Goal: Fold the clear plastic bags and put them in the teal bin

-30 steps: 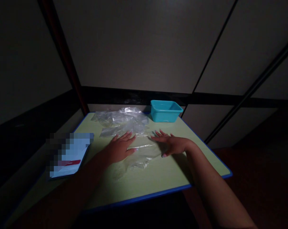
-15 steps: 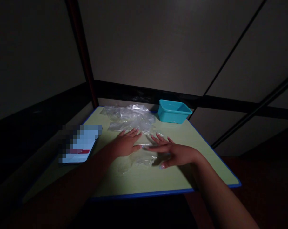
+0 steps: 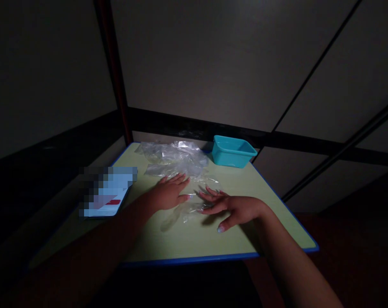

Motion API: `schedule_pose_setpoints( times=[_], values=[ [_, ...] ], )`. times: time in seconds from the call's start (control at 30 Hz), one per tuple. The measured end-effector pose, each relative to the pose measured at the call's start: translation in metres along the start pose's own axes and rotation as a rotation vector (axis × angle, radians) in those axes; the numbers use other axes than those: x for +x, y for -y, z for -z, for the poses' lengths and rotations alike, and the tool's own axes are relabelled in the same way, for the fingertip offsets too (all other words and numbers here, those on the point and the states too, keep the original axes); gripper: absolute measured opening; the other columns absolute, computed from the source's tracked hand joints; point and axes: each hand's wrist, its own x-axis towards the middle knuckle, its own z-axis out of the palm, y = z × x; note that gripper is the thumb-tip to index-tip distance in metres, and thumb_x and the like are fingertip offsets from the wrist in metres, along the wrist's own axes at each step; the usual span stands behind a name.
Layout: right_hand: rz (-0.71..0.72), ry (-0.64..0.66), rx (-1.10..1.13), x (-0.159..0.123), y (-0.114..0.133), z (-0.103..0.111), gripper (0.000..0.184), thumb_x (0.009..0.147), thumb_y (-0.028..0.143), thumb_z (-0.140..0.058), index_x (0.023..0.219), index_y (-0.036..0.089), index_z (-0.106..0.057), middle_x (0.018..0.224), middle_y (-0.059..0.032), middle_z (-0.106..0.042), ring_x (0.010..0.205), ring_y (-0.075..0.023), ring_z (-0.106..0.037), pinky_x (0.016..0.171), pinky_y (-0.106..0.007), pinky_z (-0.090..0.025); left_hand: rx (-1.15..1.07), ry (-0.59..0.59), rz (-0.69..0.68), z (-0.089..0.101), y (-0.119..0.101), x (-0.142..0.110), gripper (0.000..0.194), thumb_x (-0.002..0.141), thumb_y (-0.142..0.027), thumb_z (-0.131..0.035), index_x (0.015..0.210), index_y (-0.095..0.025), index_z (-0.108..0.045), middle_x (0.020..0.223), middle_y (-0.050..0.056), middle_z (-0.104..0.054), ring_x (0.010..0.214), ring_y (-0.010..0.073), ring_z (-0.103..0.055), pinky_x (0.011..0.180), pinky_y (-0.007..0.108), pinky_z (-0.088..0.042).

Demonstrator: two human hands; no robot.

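Note:
A clear plastic bag [image 3: 194, 209] lies spread on the pale green table [image 3: 181, 246] in front of me, its outline hard to follow. My left hand [image 3: 170, 193] rests palm down on its left side with fingers stretched out. Over its right side is my right hand [image 3: 230, 208], fingers spread and thumb apart, holding nothing; whether its fingertips touch the plastic I cannot tell. Just beyond my left fingertips lies a heap of crumpled clear plastic bags [image 3: 177, 156].
A turquoise plastic basin [image 3: 234, 153] stands at the table's far right corner. A phone or tablet [image 3: 112, 194] with a lit, partly blurred screen lies on the left. Panelled walls [image 3: 196, 68] rise behind and left of the table, which has a blue edge.
My right hand has shifted slightly towards me, its fingers a little more bent. The near part of the plastic looks slightly rearranged. My left hand stays in place.

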Motion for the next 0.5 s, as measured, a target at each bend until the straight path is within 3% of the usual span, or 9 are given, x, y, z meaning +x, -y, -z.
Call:
schedule_pose_setpoints(
  times=[0.3,0.5],
  values=[
    [-0.008,-0.058,-0.042,0.002,0.016,-0.005,0.071,0.075,0.049,-0.061,0.137,0.034,-0.029,0.149,0.0034,-0.004,0.135,-0.0252,0.010,0.107,-0.049,0.007,-0.010,-0.012,-0.006,0.000,-0.001,-0.002,0.066,0.087,-0.054,-0.032,0.142,-0.021,-0.021,0.149,0.007,-0.015,0.137,0.0214,-0.014,0.107,0.046,-0.014],
    [0.107,-0.072,-0.025,0.007,0.021,-0.010,0.070,0.075,0.046,-0.062,0.137,0.033,-0.032,0.149,0.0015,-0.012,0.136,-0.0250,0.004,0.108,-0.048,0.001,-0.005,-0.003,0.000,0.001,-0.002,-0.002,0.062,0.087,-0.049,-0.033,0.142,-0.021,-0.022,0.149,0.007,-0.015,0.137,0.0220,-0.013,0.107,0.047,-0.014]
  ],
)
